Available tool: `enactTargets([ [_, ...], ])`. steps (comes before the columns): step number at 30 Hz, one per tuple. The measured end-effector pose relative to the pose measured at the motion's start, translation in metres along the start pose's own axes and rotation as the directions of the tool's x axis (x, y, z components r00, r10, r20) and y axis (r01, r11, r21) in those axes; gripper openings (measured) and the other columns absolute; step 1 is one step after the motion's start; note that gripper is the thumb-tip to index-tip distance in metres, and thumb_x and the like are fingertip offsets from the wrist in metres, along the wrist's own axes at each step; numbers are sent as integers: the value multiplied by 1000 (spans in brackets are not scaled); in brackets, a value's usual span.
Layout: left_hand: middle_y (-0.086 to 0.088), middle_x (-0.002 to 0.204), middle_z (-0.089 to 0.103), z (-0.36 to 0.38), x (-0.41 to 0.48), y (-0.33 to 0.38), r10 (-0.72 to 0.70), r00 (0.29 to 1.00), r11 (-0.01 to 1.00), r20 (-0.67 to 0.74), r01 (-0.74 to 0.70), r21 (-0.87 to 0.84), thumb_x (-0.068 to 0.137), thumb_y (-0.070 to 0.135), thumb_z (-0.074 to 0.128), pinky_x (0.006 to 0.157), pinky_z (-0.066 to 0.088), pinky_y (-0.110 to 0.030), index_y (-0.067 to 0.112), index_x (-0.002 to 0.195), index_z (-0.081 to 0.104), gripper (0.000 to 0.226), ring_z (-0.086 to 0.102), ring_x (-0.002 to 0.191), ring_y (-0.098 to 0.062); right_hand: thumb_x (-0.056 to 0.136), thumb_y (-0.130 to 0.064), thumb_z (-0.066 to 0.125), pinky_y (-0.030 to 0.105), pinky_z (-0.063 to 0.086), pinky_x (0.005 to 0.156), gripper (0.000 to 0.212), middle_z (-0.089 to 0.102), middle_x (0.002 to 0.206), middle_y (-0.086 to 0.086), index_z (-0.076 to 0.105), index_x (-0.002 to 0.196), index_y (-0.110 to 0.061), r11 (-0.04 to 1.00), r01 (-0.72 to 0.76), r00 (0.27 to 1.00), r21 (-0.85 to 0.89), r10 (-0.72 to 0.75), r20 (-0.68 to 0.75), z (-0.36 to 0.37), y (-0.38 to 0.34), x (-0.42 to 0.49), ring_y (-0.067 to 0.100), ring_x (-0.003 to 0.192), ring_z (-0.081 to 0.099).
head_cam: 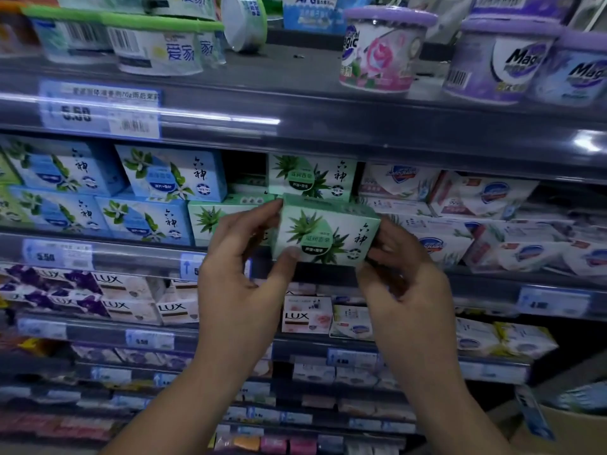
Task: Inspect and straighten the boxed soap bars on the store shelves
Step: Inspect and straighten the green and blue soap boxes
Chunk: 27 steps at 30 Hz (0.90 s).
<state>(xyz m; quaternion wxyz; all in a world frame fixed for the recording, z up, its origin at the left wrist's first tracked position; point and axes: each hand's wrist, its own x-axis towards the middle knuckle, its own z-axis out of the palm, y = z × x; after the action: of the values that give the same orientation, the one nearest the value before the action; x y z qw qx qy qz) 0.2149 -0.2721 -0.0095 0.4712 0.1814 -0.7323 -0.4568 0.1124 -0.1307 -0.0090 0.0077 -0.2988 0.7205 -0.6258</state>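
A green aloe soap box (325,234) is held in front of the soap shelf (138,254), printed face toward me. My left hand (243,277) grips its left end, thumb on the front lower corner. My right hand (404,277) grips the right end. Behind it another green aloe box (312,175) stands upright on the shelf, and one more green box (210,221) stands to the left, partly hidden by my left hand. Blue boxed soaps (170,174) are stacked in two layers further left.
White soap packs (479,192) lie crookedly piled on the right of the same shelf. LUX boxes (307,315) fill the shelf below. Round air-freshener tubs (377,47) stand on the shelf above. A cardboard box (558,428) sits at the lower right.
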Motion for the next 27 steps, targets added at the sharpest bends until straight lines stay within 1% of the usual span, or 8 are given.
enactTargets([
  [4,3,127,71,-7,4,10,-109,992,986,68,116,-122,93,22,78,89,62,-45,36,129,68,40,71,111,-23,95,-14,73,2,51,76,41,76,106,-31,71,112,-51,983,-19,999,182,13,31,-9,3,5,-11,99,70],
  [7,3,112,77,-8,6,18,-261,962,925,76,272,-267,75,37,84,77,65,-31,35,117,75,43,76,96,-25,85,-45,73,2,53,76,26,72,107,-39,71,107,-58,961,-83,995,264,65,74,-15,-2,9,-16,100,67],
  [9,1,97,77,-5,5,21,-349,935,862,63,347,-369,64,41,85,75,64,-26,30,110,78,48,78,90,-19,73,-62,69,11,59,79,40,70,109,-41,70,113,-57,949,-90,993,302,63,98,-18,-3,10,-14,101,68],
  [12,10,74,69,-1,0,23,-367,930,858,22,347,-378,60,47,86,74,65,-26,29,103,78,47,78,76,-9,73,-63,71,20,62,80,59,73,110,-34,70,127,-40,932,-67,992,357,24,125,-20,0,12,-7,95,73],
  [15,11,87,78,-2,-7,22,-377,926,860,13,356,-365,74,48,88,75,65,-26,29,104,78,37,79,91,-10,74,-66,74,26,64,81,43,75,113,-28,72,114,-50,938,-46,989,344,-5,146,-19,2,13,-5,101,72],
  [18,10,88,79,-7,-13,21,-426,902,815,65,414,-406,78,46,80,71,62,-25,34,82,79,12,77,84,-10,72,-73,71,28,63,82,32,75,106,-28,73,98,-54,952,-54,985,301,2,172,-22,0,13,-4,98,73],
  [22,2,76,74,-5,-15,19,-515,852,717,96,489,-497,76,42,81,57,60,-22,19,79,67,27,77,70,-15,59,-87,71,30,66,69,73,75,93,2,68,91,-21,953,-129,972,273,67,226,-24,0,15,15,78,78],
  [27,-2,60,68,-2,-10,17,-511,846,716,153,518,-469,74,61,73,43,49,-21,19,79,65,43,61,45,-16,68,-86,65,23,54,53,82,67,74,14,61,90,-8,948,-126,966,292,50,254,-17,-3,19,15,50,62],
])
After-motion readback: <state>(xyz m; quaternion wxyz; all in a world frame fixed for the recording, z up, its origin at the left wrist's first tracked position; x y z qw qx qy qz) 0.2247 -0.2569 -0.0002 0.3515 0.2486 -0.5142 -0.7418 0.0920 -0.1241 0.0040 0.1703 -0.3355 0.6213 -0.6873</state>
